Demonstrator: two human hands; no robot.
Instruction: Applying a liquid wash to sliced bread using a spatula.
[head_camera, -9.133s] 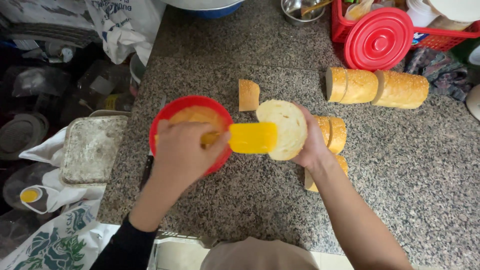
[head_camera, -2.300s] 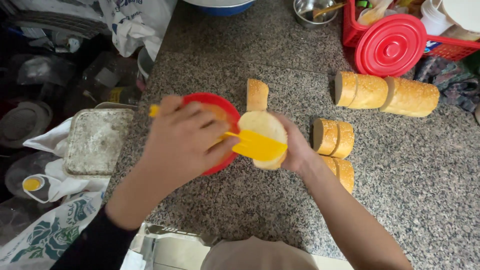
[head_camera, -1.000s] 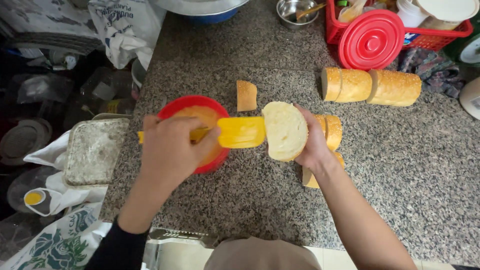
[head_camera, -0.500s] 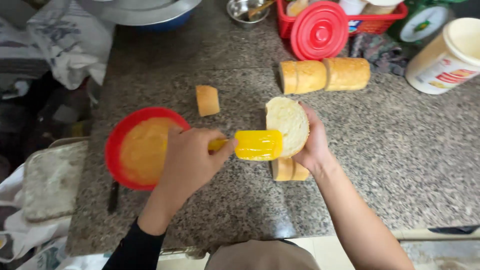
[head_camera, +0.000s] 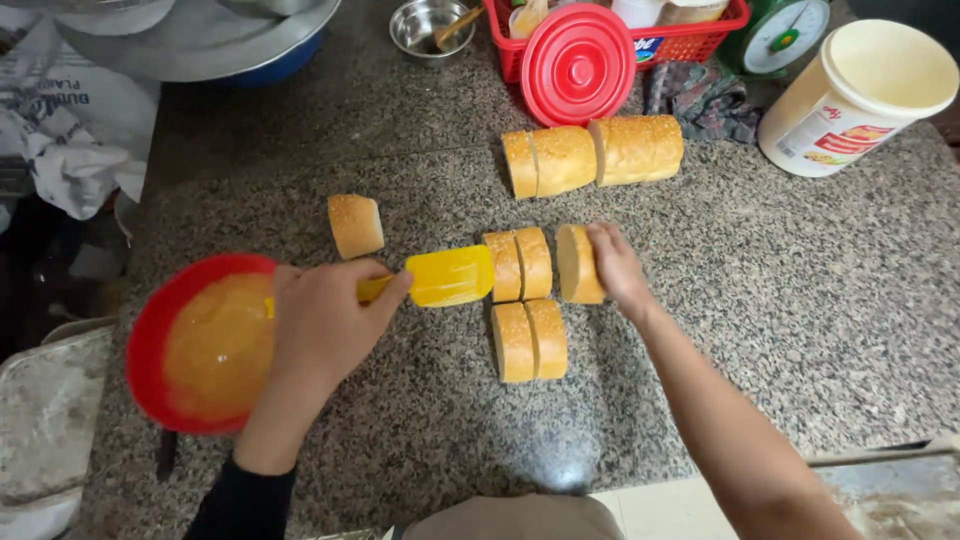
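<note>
1. On the table (head_camera: 800, 300), I note my right hand (head_camera: 612, 265) has set its bread slice (head_camera: 577, 264) down upright beside the others, fingers still pinching it.
2. Left hand (head_camera: 322, 320) stays clenched on the yellow spatula (head_camera: 448, 275), now off the bread, beside the red bowl (head_camera: 150, 330).

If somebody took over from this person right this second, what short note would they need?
Left hand holds the yellow spatula, its blade flat above the counter beside the bread.
Right hand grips one bread slice standing on edge on the granite counter.
The red bowl of orange spread sits at the left.
Two slices stand next to the held one, two more lie just below, one lone slice sits apart and the loaf pieces lie behind.
Which slices are already spread cannot be told.
</note>
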